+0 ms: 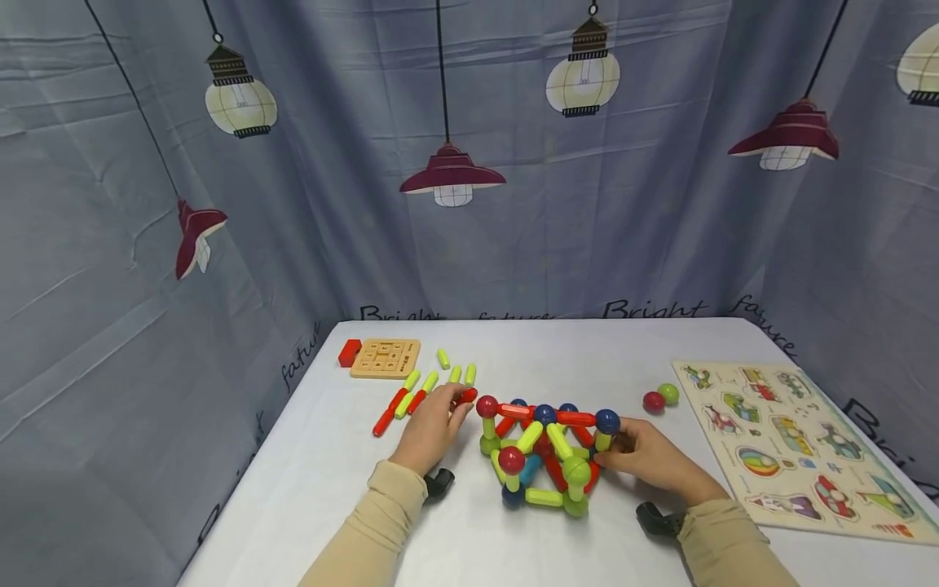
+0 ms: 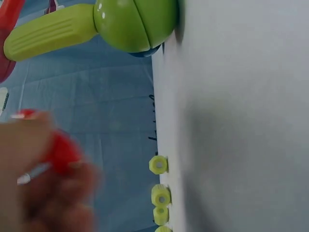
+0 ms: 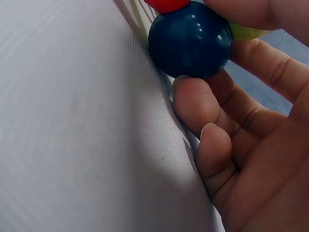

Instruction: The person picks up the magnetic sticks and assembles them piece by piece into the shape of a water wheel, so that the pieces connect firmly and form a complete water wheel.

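A magnetic rod-and-ball structure [image 1: 544, 416] of red, yellow-green and blue pieces stands mid-table. My left hand [image 1: 429, 428] pinches a short red magnetic rod [image 1: 466, 395] near its upper left corner, beside a red ball [image 1: 487, 407]. The left wrist view shows that hand blurred around the red rod [image 2: 63, 152], with a green ball [image 2: 137, 21] and yellow-green rod [image 2: 50, 31] of the structure above. On the structure's right side, my right hand [image 1: 656, 461] grips its corner. Up close, thumb and fingers hold around a low blue ball [image 3: 190, 41] and the yellow-green rod [image 3: 246, 32] on it.
Loose red and yellow-green rods [image 1: 399, 408] lie at the left, near a wooden number board [image 1: 385, 359] and a red block [image 1: 350, 353]. A red ball [image 1: 654, 402] and green ball [image 1: 668, 394] sit right of the structure. A picture puzzle board [image 1: 795, 440] covers the right side.
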`<state>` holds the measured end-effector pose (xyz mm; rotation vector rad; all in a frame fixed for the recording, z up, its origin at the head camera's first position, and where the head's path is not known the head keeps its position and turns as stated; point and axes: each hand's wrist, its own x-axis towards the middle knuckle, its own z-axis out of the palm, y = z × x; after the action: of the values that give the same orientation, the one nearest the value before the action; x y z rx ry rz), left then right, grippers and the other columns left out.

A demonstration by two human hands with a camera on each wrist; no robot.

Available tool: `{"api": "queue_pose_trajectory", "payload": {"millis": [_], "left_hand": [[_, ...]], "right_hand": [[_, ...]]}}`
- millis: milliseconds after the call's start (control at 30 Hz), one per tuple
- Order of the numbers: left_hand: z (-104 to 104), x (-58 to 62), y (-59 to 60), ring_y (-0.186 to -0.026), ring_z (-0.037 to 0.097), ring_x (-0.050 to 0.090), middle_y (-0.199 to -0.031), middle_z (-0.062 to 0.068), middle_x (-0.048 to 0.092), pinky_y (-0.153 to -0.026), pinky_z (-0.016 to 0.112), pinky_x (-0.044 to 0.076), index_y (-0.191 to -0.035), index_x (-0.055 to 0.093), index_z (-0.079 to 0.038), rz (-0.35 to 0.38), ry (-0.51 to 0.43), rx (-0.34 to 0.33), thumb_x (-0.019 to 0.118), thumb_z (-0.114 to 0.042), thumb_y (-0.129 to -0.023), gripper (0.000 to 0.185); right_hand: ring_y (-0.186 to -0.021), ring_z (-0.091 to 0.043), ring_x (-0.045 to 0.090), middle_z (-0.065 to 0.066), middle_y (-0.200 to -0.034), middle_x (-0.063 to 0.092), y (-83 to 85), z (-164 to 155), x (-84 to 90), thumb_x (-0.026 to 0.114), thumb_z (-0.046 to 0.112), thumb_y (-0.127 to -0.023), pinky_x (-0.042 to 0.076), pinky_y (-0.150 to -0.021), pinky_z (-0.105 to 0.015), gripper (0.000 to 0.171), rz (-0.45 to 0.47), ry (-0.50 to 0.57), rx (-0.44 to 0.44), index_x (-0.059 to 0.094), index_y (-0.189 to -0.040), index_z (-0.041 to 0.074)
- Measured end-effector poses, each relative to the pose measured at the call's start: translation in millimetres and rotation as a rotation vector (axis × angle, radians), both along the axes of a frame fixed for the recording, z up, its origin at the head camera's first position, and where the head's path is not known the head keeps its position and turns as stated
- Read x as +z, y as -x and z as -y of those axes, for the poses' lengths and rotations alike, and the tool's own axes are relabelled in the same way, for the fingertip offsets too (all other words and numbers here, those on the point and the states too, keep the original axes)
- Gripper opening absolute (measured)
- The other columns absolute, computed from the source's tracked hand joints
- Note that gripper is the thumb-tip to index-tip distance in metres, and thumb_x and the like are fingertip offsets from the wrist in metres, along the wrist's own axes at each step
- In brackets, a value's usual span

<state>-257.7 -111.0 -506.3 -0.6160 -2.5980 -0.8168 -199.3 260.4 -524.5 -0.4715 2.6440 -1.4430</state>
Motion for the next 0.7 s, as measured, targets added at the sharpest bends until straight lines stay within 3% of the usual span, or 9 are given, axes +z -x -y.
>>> {"api": "queue_pose_trajectory", "payload": {"millis": [133,233,333,433,533,700], "left_hand": [[3.1,5.3,-6.3,-0.098,0.011,0.065,-0.109,-0.003,0.068,-0.082,0.032,0.058,-0.119,0.063,-0.015,-0.270,-0.234,-0.101,0.074,-0.006,-0.091,0.031],[3.4,14.4,-12.1,-0.101,0.014,0.066,-0.110,-0.001,0.068,-0.086,0.032,0.057,-0.114,0.063,-0.012,-0.470,-0.278,-0.223,0.073,-0.001,-0.083,0.034],[1.1,20.4,-16.7,-0.103,0.016,0.065,-0.111,0.000,0.069,-0.091,0.031,0.055,-0.111,0.066,-0.011,-0.599,-0.198,-0.335,0.076,-0.002,-0.079,0.034],[-2.4,22.9,-20.1,-0.102,0.016,0.065,-0.108,0.000,0.071,-0.090,0.030,0.054,-0.105,0.070,-0.012,-0.674,-0.076,-0.406,0.079,-0.006,-0.077,0.030],[-5.1,23.5,-24.1,-0.101,0.015,0.066,-0.106,-0.002,0.072,-0.086,0.029,0.053,-0.100,0.073,-0.014,-0.722,0.019,-0.431,0.082,-0.010,-0.076,0.027],[-8.4,25.8,-29.3,-0.105,0.016,0.066,-0.108,-0.003,0.076,-0.089,0.028,0.052,-0.099,0.075,-0.015,-0.757,0.100,-0.454,0.085,-0.012,-0.075,0.026]], "right_hand": [[-0.080,-0.021,0.057,-0.007,-0.090,0.065,-1.3,1.1,-0.3,0.081,0.018,-0.087,0.047,-0.070,-0.027,0.028,0.014,-0.012,-0.012,0.068,-0.108,0.007],[-0.082,-0.021,0.058,-0.006,-0.091,0.067,-0.5,0.4,2.7,0.081,0.019,-0.087,0.048,-0.071,-0.026,0.028,0.025,-0.015,-0.026,0.069,-0.110,0.008],[-0.084,-0.021,0.059,-0.006,-0.095,0.069,0.6,-0.4,5.2,0.080,0.020,-0.088,0.049,-0.073,-0.027,0.029,0.023,-0.014,-0.026,0.069,-0.112,0.008],[-0.084,-0.021,0.059,-0.005,-0.094,0.068,1.1,-0.6,5.8,0.080,0.020,-0.088,0.049,-0.073,-0.026,0.027,0.015,-0.023,-0.024,0.069,-0.110,0.009],[-0.080,-0.022,0.057,-0.005,-0.087,0.064,0.9,-0.1,4.6,0.080,0.019,-0.087,0.046,-0.070,-0.027,0.025,-0.002,-0.043,-0.025,0.068,-0.107,0.009],[-0.080,-0.021,0.057,-0.005,-0.088,0.065,1.1,-0.1,2.3,0.080,0.019,-0.087,0.047,-0.070,-0.027,0.025,-0.003,-0.042,-0.020,0.068,-0.108,0.009]]}}
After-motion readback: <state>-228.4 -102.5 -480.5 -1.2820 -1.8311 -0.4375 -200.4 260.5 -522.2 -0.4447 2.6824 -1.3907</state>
